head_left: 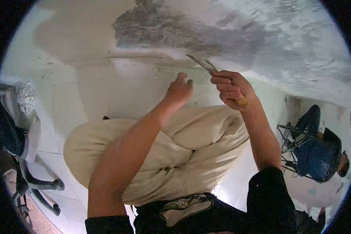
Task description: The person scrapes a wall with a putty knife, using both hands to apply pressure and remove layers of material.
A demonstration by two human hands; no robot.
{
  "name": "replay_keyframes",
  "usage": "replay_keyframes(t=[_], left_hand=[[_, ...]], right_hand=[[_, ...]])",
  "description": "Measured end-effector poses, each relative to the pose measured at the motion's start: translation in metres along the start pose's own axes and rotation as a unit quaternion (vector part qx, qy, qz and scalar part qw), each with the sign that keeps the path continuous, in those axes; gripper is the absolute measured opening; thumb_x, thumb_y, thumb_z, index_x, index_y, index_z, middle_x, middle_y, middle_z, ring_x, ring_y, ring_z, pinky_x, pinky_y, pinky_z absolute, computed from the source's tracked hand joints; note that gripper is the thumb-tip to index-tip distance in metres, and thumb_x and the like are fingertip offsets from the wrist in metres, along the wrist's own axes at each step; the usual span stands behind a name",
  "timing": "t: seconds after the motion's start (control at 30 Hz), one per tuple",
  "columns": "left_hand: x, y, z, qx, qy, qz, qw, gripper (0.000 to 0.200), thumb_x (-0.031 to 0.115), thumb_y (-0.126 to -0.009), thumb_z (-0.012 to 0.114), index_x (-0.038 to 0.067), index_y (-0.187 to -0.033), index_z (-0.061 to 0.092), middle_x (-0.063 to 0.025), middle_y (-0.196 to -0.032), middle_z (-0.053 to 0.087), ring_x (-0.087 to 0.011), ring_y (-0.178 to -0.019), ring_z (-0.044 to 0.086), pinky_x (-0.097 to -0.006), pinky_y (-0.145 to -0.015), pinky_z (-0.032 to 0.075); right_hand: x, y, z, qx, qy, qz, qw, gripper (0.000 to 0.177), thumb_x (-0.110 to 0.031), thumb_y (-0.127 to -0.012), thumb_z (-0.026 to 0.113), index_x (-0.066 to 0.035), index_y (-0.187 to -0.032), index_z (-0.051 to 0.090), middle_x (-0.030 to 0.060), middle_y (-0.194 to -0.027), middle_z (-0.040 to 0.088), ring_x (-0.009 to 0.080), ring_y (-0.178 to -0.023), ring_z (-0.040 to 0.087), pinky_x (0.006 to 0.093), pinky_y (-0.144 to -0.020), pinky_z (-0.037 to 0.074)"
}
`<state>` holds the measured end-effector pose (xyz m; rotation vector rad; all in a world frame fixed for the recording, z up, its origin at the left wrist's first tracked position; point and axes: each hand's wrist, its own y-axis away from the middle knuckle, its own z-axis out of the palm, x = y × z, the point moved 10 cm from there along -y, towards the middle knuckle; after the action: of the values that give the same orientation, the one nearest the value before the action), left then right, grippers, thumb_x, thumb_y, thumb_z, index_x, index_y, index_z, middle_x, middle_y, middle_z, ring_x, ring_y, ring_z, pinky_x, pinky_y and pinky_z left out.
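Note:
My right hand (230,89) is wrapped around a putty knife (207,67). Its metal blade points up and left toward the wall, and the yellowish handle end shows below my fingers. The blade tip overlaps the lower edge of a grey patch (191,37) on the pale wall (82,31). To the left, my left hand (178,91) is held closed in front of the base of the wall, fingers curled and the thumb side greyish. I cannot tell whether anything is inside it. Both forearms reach forward over my bent, beige-trousered legs (156,152).
At the left stands a chair base with dark legs and casters (43,187), near a crumpled silvery bundle (26,93). On the right, a person in dark clothes (318,152) sits on a folding seat with a thin metal frame (286,146). Pale tiles (66,171) cover the floor.

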<state>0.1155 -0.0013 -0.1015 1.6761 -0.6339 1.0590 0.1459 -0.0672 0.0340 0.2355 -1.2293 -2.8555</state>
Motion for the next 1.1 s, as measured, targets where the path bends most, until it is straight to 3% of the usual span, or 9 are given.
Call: replay_keyframes(t=[0.3,0.43,0.5,0.6,0.8,0.9,0.93,1.0,1.1], left_hand=[[0.036,0.011,0.009,-0.101,0.330,-0.034,0.938,0.051,0.045,-0.091,0.048,-0.005,-0.102,0.053,-0.0164,-0.075,0.060,-0.0259,-0.066,0.063,-0.0336,-0.056,0.050],[0.010,0.006,0.005,-0.070,0.115,-0.009,0.991,0.048,0.040,-0.090,0.051,-0.008,-0.090,0.057,-0.0161,-0.072,0.061,-0.0261,-0.062,0.064,-0.0356,-0.053,0.050],[0.034,0.008,-0.009,-0.009,-0.054,0.136,0.989,0.041,0.032,-0.087,0.053,-0.007,-0.075,0.060,-0.0152,-0.065,0.063,-0.0250,-0.059,0.064,-0.0356,-0.055,0.051],[0.030,0.012,-0.030,0.039,0.048,0.006,0.998,0.035,0.025,-0.085,0.053,-0.003,-0.067,0.062,-0.0147,-0.058,0.063,-0.0238,-0.056,0.064,-0.0367,-0.059,0.052],[0.036,0.010,-0.051,0.112,0.133,0.026,0.984,0.038,0.026,-0.086,0.051,-0.001,-0.061,0.061,-0.0128,-0.053,0.061,-0.0233,-0.053,0.064,-0.0379,-0.064,0.051],[0.049,0.011,-0.042,0.071,0.162,0.051,0.983,0.039,0.027,-0.088,0.050,-0.003,-0.067,0.061,-0.0133,-0.056,0.062,-0.0238,-0.053,0.063,-0.0368,-0.063,0.051],[0.053,0.014,-0.042,0.072,0.164,0.050,0.983,0.039,0.027,-0.088,0.050,-0.003,-0.067,0.061,-0.0133,-0.056,0.062,-0.0238,-0.053,0.063,-0.0368,-0.063,0.051],[0.058,0.018,-0.041,0.078,0.153,0.057,0.983,0.039,0.029,-0.090,0.049,-0.004,-0.073,0.061,-0.0142,-0.062,0.064,-0.0228,-0.056,0.063,-0.0356,-0.063,0.049],[0.077,0.023,-0.049,0.114,0.068,0.153,0.979,0.039,0.031,-0.090,0.050,-0.004,-0.077,0.061,-0.0150,-0.067,0.064,-0.0218,-0.059,0.062,-0.0349,-0.061,0.048]], right_hand=[[0.030,-0.028,-0.044,0.020,-0.118,-0.047,0.992,0.026,-0.013,-0.098,0.033,-0.002,-0.075,0.036,0.0014,-0.055,0.037,0.0072,-0.030,0.037,0.0181,-0.024,0.036],[0.047,-0.035,-0.059,0.018,-0.059,-0.016,0.998,0.024,-0.019,-0.098,0.037,-0.002,-0.084,0.042,0.0008,-0.059,0.040,0.0070,-0.033,0.034,0.0174,-0.026,0.035],[0.048,-0.030,-0.058,0.016,-0.036,-0.010,0.999,0.024,-0.022,-0.098,0.038,-0.001,-0.090,0.044,0.0027,-0.062,0.044,0.0070,-0.035,0.036,0.0173,-0.028,0.036],[0.042,-0.014,-0.058,0.050,0.045,-0.046,0.997,0.029,-0.029,-0.096,0.042,-0.001,-0.104,0.045,0.0071,-0.071,0.051,0.0091,-0.043,0.042,0.0200,-0.036,0.041],[0.030,0.023,-0.018,-0.016,0.219,-0.229,0.948,0.060,-0.036,-0.089,0.054,-0.007,-0.138,0.035,0.0161,-0.090,0.058,0.0206,-0.067,0.057,0.0316,-0.059,0.050],[0.006,0.055,0.013,0.121,0.600,-0.443,0.655,0.037,-0.024,-0.083,0.062,-0.003,-0.114,0.061,0.0091,-0.088,0.053,0.0225,-0.076,0.051,0.0326,-0.077,0.044],[0.002,0.054,0.011,0.120,0.601,-0.442,0.655,0.037,-0.024,-0.083,0.062,-0.003,-0.114,0.061,0.0091,-0.088,0.053,0.0225,-0.076,0.051,0.0326,-0.077,0.044],[-0.003,0.071,0.037,0.143,0.723,-0.528,0.422,0.027,-0.022,-0.084,0.059,-0.001,-0.100,0.066,0.0115,-0.092,0.053,0.0242,-0.083,0.052,0.0344,-0.083,0.042],[-0.007,0.068,0.063,0.018,0.669,-0.586,0.457,0.021,-0.018,-0.082,0.056,0.001,-0.075,0.061,0.0139,-0.081,0.058,0.0269,-0.081,0.058,0.0418,-0.085,0.043]])
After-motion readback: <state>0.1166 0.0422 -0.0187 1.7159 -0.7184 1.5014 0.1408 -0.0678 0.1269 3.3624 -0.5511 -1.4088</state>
